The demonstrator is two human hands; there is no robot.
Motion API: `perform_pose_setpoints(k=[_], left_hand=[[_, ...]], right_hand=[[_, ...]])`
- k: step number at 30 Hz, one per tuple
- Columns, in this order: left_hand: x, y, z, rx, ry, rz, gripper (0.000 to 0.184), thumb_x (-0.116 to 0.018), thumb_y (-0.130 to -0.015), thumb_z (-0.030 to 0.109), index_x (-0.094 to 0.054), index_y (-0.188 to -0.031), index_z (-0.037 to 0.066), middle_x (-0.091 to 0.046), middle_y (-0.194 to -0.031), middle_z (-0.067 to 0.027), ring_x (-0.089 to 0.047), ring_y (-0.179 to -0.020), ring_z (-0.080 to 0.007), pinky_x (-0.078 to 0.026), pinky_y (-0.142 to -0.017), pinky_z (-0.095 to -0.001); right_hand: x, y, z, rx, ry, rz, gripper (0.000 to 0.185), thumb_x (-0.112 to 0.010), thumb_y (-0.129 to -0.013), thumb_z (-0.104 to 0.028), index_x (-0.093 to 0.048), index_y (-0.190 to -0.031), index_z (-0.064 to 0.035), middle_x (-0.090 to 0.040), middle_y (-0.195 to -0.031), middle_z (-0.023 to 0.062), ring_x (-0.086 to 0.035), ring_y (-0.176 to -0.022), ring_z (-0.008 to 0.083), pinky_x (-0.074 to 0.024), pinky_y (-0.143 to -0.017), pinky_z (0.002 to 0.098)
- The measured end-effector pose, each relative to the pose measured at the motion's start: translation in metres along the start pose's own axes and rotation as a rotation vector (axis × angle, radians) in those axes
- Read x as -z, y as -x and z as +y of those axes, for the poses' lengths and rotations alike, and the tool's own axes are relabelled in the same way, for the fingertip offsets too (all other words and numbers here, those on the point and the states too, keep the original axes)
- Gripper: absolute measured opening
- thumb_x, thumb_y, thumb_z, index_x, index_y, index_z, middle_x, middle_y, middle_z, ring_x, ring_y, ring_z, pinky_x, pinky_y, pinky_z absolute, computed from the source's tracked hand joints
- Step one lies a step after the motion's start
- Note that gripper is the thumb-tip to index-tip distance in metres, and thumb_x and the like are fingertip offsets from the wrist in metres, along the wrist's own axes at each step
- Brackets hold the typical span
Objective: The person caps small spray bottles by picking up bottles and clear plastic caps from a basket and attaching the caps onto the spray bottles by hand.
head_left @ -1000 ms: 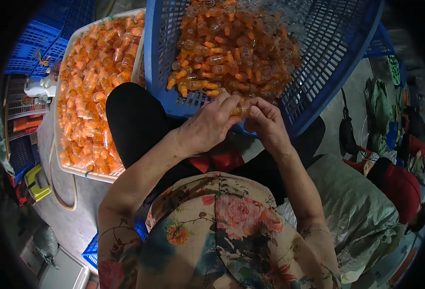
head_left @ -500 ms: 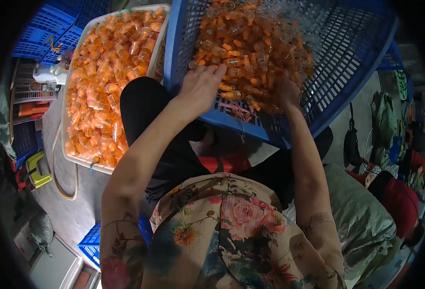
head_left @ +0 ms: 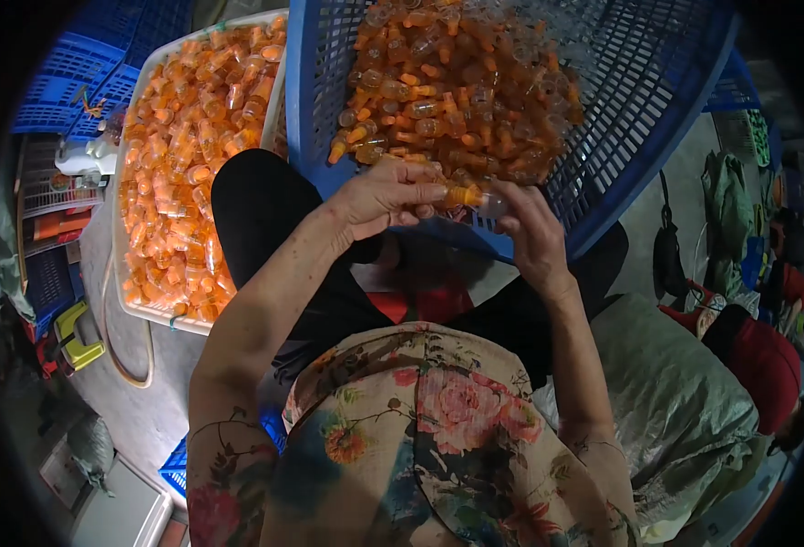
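Between my hands, just over the near edge of the blue crate (head_left: 603, 219), is a small bottle (head_left: 462, 195) with an orange part and a clear end. My left hand (head_left: 386, 196) pinches its left side, fingers closed. The fingers of my right hand (head_left: 534, 232) are closed around the clear end on the right; whether that end is a separate cap, I cannot tell. Beyond my hands, the tilted crate holds a heap of similar orange bottles (head_left: 457, 100), with clear plastic pieces (head_left: 548, 23) at the back.
To the left stands a white basket (head_left: 142, 310) full of orange bottles. Blue crates (head_left: 65, 77) are stacked at the far left. A hose (head_left: 110, 342) lies on the floor. On the right are a large grey-green sack (head_left: 675, 383) and a person in red (head_left: 757, 365).
Both hands have come up out of the bottle heap and together near the crate's near edge. A small bottle is now held between them. The view has shifted slightly.
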State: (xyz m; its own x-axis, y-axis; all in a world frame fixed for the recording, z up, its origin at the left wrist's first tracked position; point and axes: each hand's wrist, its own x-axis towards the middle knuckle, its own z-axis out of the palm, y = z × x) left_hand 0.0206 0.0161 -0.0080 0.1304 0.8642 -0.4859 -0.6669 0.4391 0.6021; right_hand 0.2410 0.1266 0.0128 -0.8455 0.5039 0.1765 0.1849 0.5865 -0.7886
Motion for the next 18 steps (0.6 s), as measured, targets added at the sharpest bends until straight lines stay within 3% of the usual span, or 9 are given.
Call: perform_pose_setpoints(k=[6, 8, 10, 11, 12, 13, 15, 16, 18], left_hand=[[-0.012, 0.004, -0.011, 0.165, 0.198, -0.173, 0.024, -0.067, -0.089, 0.019, -0.060, -0.103, 0.001, -0.059, -0.082, -0.0012, -0.050, -0.064, -0.0024, -0.038, -0.048, -0.0135], [-0.017, 0.004, -0.016, 0.196, 0.225, -0.219, 0.023, -0.068, -0.089, 0.021, -0.061, -0.101, 0.002, -0.058, -0.082, -0.0010, -0.049, -0.064, -0.0016, -0.039, -0.049, -0.0144], [-0.023, 0.002, -0.022, -0.028, 0.050, -0.163, 0.022, -0.068, -0.087, 0.014, -0.060, -0.103, 0.001, -0.059, -0.082, -0.0052, -0.056, -0.068, -0.0106, -0.044, -0.055, -0.0220], [-0.028, 0.003, -0.026, -0.024, 0.052, -0.170, 0.022, -0.068, -0.087, 0.014, -0.060, -0.103, 0.001, -0.059, -0.082, -0.0052, -0.056, -0.068, -0.0106, -0.044, -0.055, -0.0220], [-0.037, 0.006, -0.025, -0.431, -0.533, -0.011, 0.028, -0.067, -0.086, 0.010, -0.058, -0.110, -0.001, -0.060, -0.089, -0.0092, -0.059, -0.075, -0.0149, -0.048, -0.061, -0.0256], [-0.044, 0.009, -0.024, -0.838, -1.114, 0.164, 0.035, -0.066, -0.085, 0.006, -0.056, -0.118, -0.003, -0.060, -0.095, -0.0132, -0.063, -0.082, -0.0193, -0.052, -0.068, -0.0292], [-0.045, 0.016, -0.025, -0.858, -1.190, 0.132, 0.039, -0.066, -0.082, 0.002, -0.055, -0.119, -0.001, -0.060, -0.101, -0.0148, -0.063, -0.088, -0.0238, -0.053, -0.072, -0.0314], [-0.041, 0.022, -0.023, -0.870, -1.274, 0.109, 0.043, -0.066, -0.079, -0.002, -0.055, -0.121, 0.000, -0.059, -0.106, -0.0164, -0.063, -0.095, -0.0283, -0.053, -0.077, -0.0336], [-0.033, 0.042, -0.012, -0.938, -1.412, 0.127, 0.041, -0.063, -0.079, -0.004, -0.056, -0.119, 0.003, -0.058, -0.108, -0.0161, -0.062, -0.095, -0.0305, -0.053, -0.079, -0.0364]], right_hand=[[0.001, -0.003, -0.006, 0.298, 0.270, -0.070, 0.050, -0.068, -0.076, -0.003, -0.052, -0.123, -0.0027, -0.056, -0.094, 0.0140, -0.059, -0.080, 0.0289, -0.0503, -0.065, 0.0358], [0.002, -0.003, -0.009, 0.296, 0.268, -0.079, 0.045, -0.067, -0.079, -0.006, -0.052, -0.122, -0.0017, -0.056, -0.092, 0.0131, -0.059, -0.078, 0.0260, -0.0496, -0.063, 0.0343], [0.001, -0.002, -0.010, 0.290, 0.267, -0.085, 0.041, -0.066, -0.083, -0.008, -0.052, -0.121, -0.0007, -0.057, -0.090, 0.0122, -0.059, -0.075, 0.0231, -0.0489, -0.060, 0.0329], [-0.001, 0.001, -0.013, -0.084, -0.021, -0.126, 0.034, -0.062, -0.088, -0.014, -0.053, -0.118, 0.0000, -0.058, -0.089, 0.0088, -0.059, -0.073, 0.0194, -0.0475, -0.058, 0.0317], [-0.002, 0.003, -0.014, -0.456, -0.308, -0.158, 0.030, -0.059, -0.093, -0.019, -0.054, -0.116, 0.0007, -0.060, -0.088, 0.0054, -0.058, -0.070, 0.0156, -0.0461, -0.057, 0.0306], [-0.006, 0.006, -0.004, -0.461, -0.300, -0.153, 0.030, -0.059, -0.093, -0.019, -0.054, -0.116, 0.0007, -0.060, -0.088, 0.0054, -0.058, -0.070, 0.0156, -0.0461, -0.057, 0.0306], [-0.017, 0.012, 0.023, -0.521, -1.486, -0.288, 0.035, -0.053, -0.097, -0.032, -0.056, -0.116, -0.0018, -0.060, -0.089, 0.0007, -0.055, -0.068, 0.0083, -0.0443, -0.057, 0.0249], [-0.022, 0.008, 0.013, -0.520, -1.483, -0.285, 0.035, -0.053, -0.097, -0.032, -0.056, -0.116, -0.0018, -0.060, -0.089, 0.0007, -0.055, -0.068, 0.0083, -0.0443, -0.057, 0.0249], [-0.038, 0.001, -0.014, -0.659, -1.305, -0.188, 0.036, -0.056, -0.096, -0.028, -0.054, -0.123, -0.0049, -0.061, -0.096, 0.0037, -0.060, -0.074, 0.0087, -0.0464, -0.062, 0.0211]])
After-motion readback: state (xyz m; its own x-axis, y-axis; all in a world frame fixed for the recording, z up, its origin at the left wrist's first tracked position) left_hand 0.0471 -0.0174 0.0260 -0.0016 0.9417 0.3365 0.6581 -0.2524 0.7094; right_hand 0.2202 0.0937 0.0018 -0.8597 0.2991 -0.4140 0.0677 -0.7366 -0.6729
